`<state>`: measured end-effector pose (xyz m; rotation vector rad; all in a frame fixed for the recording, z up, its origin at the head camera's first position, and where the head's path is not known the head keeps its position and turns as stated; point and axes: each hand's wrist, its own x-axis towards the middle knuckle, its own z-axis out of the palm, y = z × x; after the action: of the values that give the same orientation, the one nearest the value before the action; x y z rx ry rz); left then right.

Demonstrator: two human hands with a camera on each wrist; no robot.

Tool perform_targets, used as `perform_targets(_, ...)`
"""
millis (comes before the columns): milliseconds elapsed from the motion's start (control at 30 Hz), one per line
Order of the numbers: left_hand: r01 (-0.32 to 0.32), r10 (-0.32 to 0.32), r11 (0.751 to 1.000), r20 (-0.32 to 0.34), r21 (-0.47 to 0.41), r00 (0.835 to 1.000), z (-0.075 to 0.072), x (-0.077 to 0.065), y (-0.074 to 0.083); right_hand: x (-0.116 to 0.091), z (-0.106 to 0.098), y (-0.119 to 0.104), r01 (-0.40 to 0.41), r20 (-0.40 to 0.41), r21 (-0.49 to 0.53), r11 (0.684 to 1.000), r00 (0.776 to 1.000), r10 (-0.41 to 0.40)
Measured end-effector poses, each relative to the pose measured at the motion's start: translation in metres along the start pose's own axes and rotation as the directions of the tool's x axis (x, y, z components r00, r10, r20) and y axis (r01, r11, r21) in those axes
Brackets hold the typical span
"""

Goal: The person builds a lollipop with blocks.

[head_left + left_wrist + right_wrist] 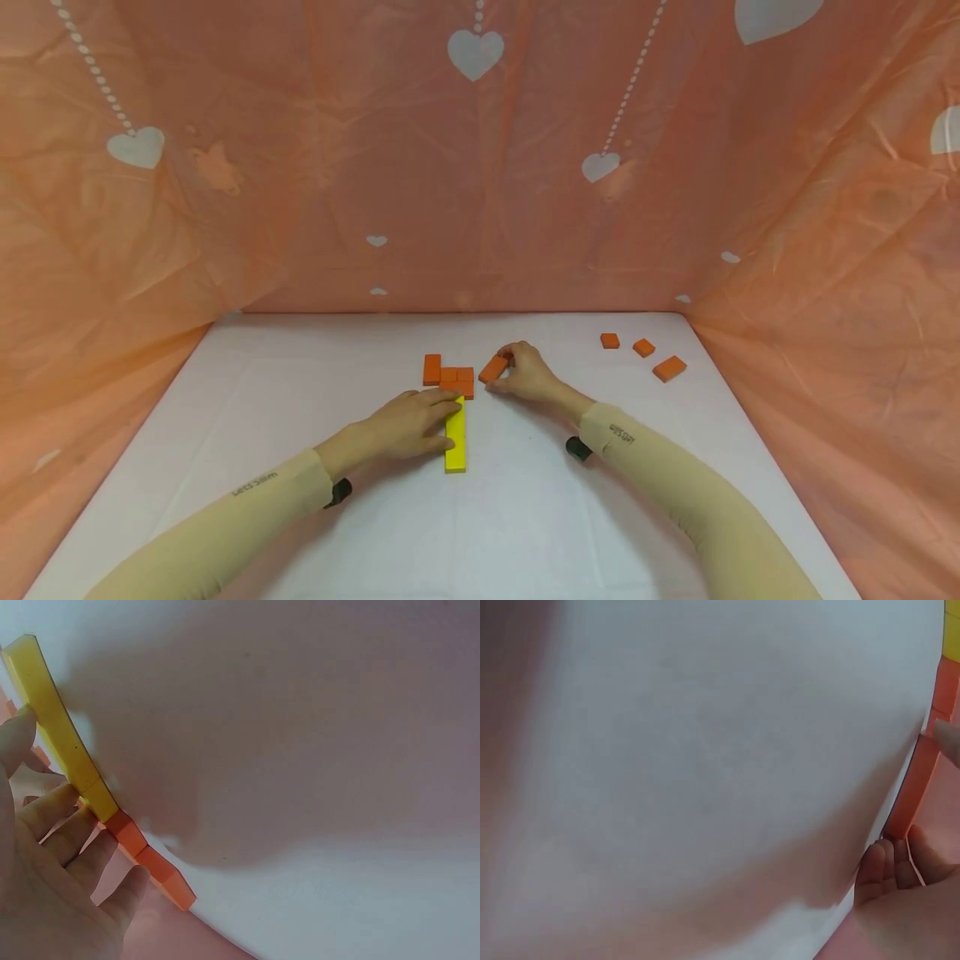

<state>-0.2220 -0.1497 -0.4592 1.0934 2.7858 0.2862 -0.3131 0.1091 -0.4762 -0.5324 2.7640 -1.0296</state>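
My left hand (pixel 411 423) lies against a yellow bar of blocks (pixel 455 454), its fingertips on the far end and its thumb at the left side. A seam crosses the bar in the left wrist view, where the fingers (pixel 67 836) look nearly straight. Past its far end, several orange blocks (pixel 457 375) lie together, one of them (pixel 432 369) standing out lengthwise on the left. To the right of this group, my right hand (pixel 528 377) pinches an orange rectangular block (pixel 493 368) at its ends, between thumb and fingers. The block sits at a slant, apart from the group.
Toward the far right of the white table (pixel 525 533) lie two small orange blocks (pixel 610 341) and a longer orange block (pixel 670 368). An orange curtain (pixel 480 208) with pale hearts encloses the table's back and sides.
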Motion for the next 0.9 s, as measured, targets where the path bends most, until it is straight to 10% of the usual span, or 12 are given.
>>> perform_targets(900,0.029,-0.029,1.0,0.035,-0.008,0.999,0.0,0.002,0.0,0.013,-0.002,0.001,0.129,0.1,0.095,0.987,0.985,-0.138)
